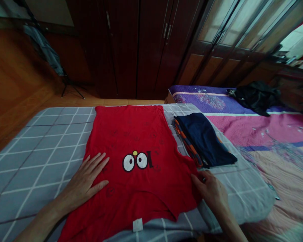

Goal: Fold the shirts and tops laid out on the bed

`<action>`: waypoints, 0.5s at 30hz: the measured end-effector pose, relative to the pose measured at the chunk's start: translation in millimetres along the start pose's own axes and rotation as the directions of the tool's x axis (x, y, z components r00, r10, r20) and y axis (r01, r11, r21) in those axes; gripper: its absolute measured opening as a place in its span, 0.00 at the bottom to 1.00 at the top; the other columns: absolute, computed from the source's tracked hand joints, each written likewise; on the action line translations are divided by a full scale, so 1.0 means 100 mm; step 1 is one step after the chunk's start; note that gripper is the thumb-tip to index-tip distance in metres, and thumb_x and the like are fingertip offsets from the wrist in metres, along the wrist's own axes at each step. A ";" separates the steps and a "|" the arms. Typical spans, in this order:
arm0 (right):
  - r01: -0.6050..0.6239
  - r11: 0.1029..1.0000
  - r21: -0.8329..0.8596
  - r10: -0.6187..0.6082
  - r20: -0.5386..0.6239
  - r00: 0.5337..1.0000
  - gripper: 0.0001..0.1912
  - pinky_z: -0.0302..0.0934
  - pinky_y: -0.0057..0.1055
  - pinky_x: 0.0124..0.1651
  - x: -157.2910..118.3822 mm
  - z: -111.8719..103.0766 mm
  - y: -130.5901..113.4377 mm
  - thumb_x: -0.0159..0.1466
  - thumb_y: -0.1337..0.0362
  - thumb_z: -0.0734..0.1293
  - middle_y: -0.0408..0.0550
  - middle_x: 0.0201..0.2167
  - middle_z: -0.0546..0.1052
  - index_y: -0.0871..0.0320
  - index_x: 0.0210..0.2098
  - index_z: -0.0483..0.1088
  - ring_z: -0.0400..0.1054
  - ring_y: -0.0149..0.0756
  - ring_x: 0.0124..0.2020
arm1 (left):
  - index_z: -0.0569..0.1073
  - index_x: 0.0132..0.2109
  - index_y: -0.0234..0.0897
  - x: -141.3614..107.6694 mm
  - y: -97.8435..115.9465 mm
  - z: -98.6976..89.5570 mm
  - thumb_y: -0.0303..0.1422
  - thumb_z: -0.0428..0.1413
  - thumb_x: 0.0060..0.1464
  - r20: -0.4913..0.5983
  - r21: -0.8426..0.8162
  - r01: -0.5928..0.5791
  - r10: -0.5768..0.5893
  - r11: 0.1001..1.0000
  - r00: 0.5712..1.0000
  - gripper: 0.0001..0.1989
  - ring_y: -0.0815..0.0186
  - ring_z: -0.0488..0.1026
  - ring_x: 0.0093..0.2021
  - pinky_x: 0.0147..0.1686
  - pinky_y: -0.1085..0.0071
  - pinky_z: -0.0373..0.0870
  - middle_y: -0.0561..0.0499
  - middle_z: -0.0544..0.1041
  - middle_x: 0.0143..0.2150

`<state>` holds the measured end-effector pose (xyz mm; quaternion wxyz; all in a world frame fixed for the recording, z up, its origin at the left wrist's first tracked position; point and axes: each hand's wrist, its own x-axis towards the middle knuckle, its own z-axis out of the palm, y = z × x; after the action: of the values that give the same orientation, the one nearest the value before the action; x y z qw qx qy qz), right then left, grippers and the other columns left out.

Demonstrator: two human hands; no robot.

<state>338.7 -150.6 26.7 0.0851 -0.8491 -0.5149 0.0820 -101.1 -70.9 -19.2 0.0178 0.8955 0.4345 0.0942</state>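
A red T-shirt [131,134] lies spread out, its neckline and white label toward me, with two cartoon eyes printed on the front. My left hand [89,178] rests flat on the shirt's left side, fingers apart. At the right sleeve, my right hand [212,190] pinches the red cloth between thumb and fingers; a dark ring shows on it. Just beyond that hand sits a folded stack of clothes [204,137], navy on top with orange and dark layers showing at its left edge.
The grey checked cloth [40,151] covers the surface under the shirt. To the right is a bed with a purple and pink cover [232,131] and a black garment [257,95]. Dark wardrobes [151,50] stand behind; a tripod stand [65,80] is at far left.
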 end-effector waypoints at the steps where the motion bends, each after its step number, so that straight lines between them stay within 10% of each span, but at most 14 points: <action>1: 0.012 1.000 0.004 -0.012 -0.009 1.000 0.19 0.58 0.35 0.33 0.01 0.00 -0.02 0.59 0.51 0.57 0.49 0.34 0.74 0.56 0.31 0.72 0.71 0.42 0.32 | 0.45 0.69 0.42 0.00 0.00 0.00 0.49 0.50 0.58 0.001 0.001 -0.001 0.001 1.000 1.000 0.38 0.52 0.52 0.66 0.62 0.50 0.51 0.44 0.52 0.69; 6: -0.109 0.957 0.270 0.112 0.005 0.994 0.15 0.56 0.32 0.27 0.05 0.01 -0.02 0.53 0.51 0.61 0.45 0.22 0.71 0.56 0.24 0.68 0.67 0.39 0.24 | 0.46 0.68 0.41 0.00 -0.01 0.02 0.49 0.50 0.58 -0.021 0.007 -0.008 0.008 1.000 1.000 0.38 0.52 0.52 0.66 0.62 0.50 0.51 0.44 0.53 0.68; 10: -0.294 0.660 0.692 0.177 0.237 0.955 0.15 0.59 0.30 0.24 0.04 -0.08 0.02 0.50 0.50 0.68 0.43 0.19 0.72 0.56 0.26 0.68 0.68 0.37 0.22 | 0.47 0.68 0.42 -0.01 -0.02 0.04 0.49 0.50 0.57 -0.031 -0.002 -0.005 0.005 1.000 1.000 0.37 0.53 0.54 0.66 0.62 0.50 0.52 0.44 0.54 0.68; 15: -0.491 0.399 0.774 0.075 0.506 0.859 0.22 0.65 0.31 0.32 0.03 -0.24 0.02 0.48 0.52 0.74 0.46 0.28 0.78 0.57 0.38 0.71 0.74 0.40 0.30 | 0.48 0.68 0.42 -0.01 -0.02 0.05 0.50 0.50 0.56 -0.056 -0.003 -0.018 0.018 1.000 0.998 0.38 0.52 0.55 0.65 0.61 0.51 0.52 0.44 0.54 0.68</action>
<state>347.2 -149.7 49.1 0.3932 -0.7185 -0.2443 0.5190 -102.2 -69.7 -23.9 0.0063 0.8964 0.4266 0.1202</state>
